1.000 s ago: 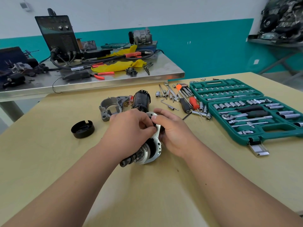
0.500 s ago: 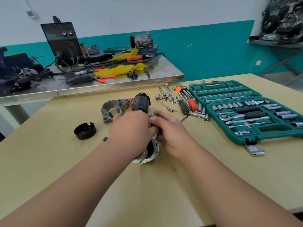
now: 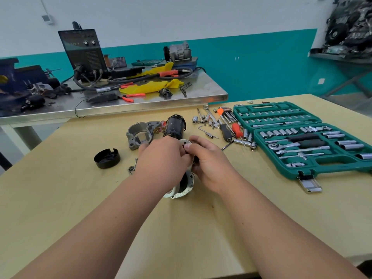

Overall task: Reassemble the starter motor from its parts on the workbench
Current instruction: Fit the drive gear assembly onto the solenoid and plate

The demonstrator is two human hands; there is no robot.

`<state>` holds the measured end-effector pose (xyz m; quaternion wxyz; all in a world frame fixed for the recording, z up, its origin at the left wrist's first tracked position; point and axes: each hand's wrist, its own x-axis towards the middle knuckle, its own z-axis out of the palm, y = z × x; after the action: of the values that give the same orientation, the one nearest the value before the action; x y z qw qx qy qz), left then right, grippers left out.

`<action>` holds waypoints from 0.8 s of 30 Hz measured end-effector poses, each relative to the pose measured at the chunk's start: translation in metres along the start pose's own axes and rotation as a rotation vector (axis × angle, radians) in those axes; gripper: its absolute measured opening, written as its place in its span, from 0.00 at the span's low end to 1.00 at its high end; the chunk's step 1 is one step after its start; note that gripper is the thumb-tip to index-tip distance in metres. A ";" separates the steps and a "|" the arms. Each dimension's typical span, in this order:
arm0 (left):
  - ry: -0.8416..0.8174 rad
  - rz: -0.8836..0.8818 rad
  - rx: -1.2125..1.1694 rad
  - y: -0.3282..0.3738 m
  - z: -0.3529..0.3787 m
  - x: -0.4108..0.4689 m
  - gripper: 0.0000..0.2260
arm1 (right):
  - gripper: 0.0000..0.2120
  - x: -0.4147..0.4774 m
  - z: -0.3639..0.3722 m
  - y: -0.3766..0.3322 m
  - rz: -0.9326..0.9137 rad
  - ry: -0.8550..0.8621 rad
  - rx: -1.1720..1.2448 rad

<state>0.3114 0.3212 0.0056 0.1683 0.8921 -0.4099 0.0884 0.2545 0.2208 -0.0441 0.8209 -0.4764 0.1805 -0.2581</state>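
Ahead, a pale, smooth wooden workbench (image 3: 60, 208) fills the lower view, seen from head height. Behind it on the left stands a shiny steel table (image 3: 201, 97). Beyond that is a wall (image 3: 251, 63) painted white above and teal below.

On the steel table, from the left, lie dark, greasy metal parts. Next come a black boxy machine (image 3: 84, 51) with knobs and thick cables, a crumpled yellow cloth (image 3: 151, 86) and orange-handled pliers (image 3: 132, 95).

On the workbench, farthest left, sits a shallow round black cap (image 3: 107, 158), open side up. A few small screws (image 3: 131, 168) lie just beside the left wrist. Farther back are a grey cast-metal housing (image 3: 138, 133) shaped like an open ring and a black cylindrical motor body (image 3: 174, 125). Whether these two touch cannot be told.

At the centre the two hands are together. The left hand (image 3: 163, 160) and the right hand (image 3: 209, 162) both curl around a silver starter motor part (image 3: 183, 188). Its lower end seems to rest on the bench, with a round opening facing the viewer. The right thumb and forefinger pinch its flat upper edge.

To the right lie loose tools (image 3: 225, 130): sockets, hex keys, and screwdrivers with black and orange handles. Farthest right, a green plastic tool case (image 3: 342, 168) lies open in two halves. Its moulded slots hold rows of chrome sockets, a ratchet and extension bars.
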 end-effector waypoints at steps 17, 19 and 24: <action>0.041 0.030 0.173 0.016 0.007 -0.010 0.09 | 0.11 -0.001 -0.003 0.001 -0.001 0.026 -0.003; 0.043 0.017 0.142 0.015 0.007 -0.012 0.10 | 0.12 -0.002 -0.003 0.000 -0.005 0.012 0.000; 0.032 -0.070 0.117 0.012 0.003 -0.008 0.12 | 0.12 -0.002 -0.003 0.002 -0.024 0.030 -0.021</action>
<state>0.2975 0.3182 0.0030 0.1254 0.9127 -0.3697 0.1204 0.2518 0.2204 -0.0471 0.8101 -0.4830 0.1897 -0.2730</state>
